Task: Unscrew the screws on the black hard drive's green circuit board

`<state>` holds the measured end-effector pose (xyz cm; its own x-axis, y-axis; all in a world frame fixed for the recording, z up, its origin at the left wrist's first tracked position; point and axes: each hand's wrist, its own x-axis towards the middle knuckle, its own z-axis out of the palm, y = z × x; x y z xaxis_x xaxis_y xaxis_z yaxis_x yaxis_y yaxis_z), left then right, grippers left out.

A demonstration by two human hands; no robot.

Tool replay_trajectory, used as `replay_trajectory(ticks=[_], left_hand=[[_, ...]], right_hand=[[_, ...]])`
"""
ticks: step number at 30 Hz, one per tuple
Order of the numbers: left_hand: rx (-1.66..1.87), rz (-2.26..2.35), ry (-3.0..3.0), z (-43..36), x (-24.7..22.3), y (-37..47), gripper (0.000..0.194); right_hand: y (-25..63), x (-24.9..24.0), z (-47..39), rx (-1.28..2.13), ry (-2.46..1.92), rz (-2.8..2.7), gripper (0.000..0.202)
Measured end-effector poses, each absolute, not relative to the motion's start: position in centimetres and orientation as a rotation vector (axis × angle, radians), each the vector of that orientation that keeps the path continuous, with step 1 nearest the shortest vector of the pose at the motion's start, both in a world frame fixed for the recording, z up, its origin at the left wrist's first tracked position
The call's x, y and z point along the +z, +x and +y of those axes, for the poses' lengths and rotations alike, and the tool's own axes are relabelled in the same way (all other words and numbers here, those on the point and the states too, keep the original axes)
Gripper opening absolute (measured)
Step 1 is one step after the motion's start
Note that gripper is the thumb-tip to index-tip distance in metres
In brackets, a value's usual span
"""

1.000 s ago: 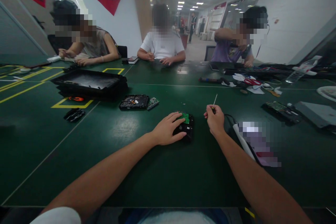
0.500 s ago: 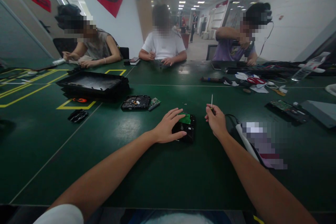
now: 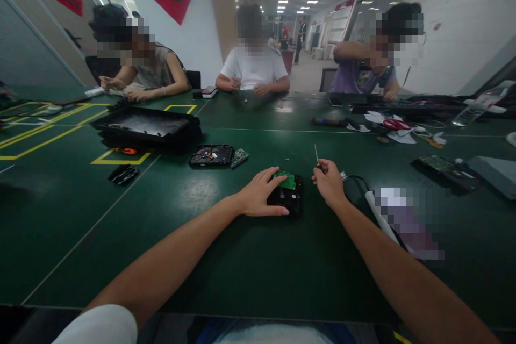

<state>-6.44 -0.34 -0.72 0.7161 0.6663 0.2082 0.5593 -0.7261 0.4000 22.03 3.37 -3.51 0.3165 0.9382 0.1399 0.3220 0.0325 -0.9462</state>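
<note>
A black hard drive [image 3: 296, 203] with a green circuit board [image 3: 287, 181] lies on the table in front of me. My left hand [image 3: 264, 193] is over its left side, fingers and thumb spread apart, with fingertips at the board and the thumb across the near part. The palm hides the drive's left portion. Just right of the drive, my right hand [image 3: 329, 183] is closed around a screwdriver [image 3: 316, 155]. Its thin metal shaft points up and slightly left, clear of the drive, and most of the handle is hidden by the fingers.
Left of centre lie another hard drive [image 3: 212, 156] and a loose circuit board [image 3: 239, 157]. A black tray [image 3: 145, 126] stands farther left. On the right are a white cable-fed device [image 3: 381, 217], a drive with a board [image 3: 447, 172] and a bottle [image 3: 479, 105]. Three people sit opposite.
The screwdriver's shaft has tipped from upright toward the left, and my right hand has turned slightly with it. My left hand stays over the hard drive. The whole view has shifted a little.
</note>
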Motion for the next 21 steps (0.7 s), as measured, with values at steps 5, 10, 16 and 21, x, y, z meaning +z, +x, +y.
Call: replay_trajectory(ticks=[5,10,16,21], left_hand=[[0.485,0.958,2.609,-0.3,-0.8,-6.6,0.103],[0.514,0.955,2.586,-0.4,-0.6,-6.6,0.102],[0.544,0.961,2.573,-0.6,-0.4,-6.6,0.102],[0.525,0.97,2.577,-0.6,-0.4,-6.6,0.102]], right_hand=[[22.3,-3.3,4.8,0.808,-1.569,-1.16,0.038],[21.5,-2.9,6.8,0.85,-1.611,-1.118,0.033],[19.1,-2.2,10.2,0.67,-1.586,-1.105,0.042],[20.0,-2.6,9.0,0.468,-1.512,-1.191,0.038]])
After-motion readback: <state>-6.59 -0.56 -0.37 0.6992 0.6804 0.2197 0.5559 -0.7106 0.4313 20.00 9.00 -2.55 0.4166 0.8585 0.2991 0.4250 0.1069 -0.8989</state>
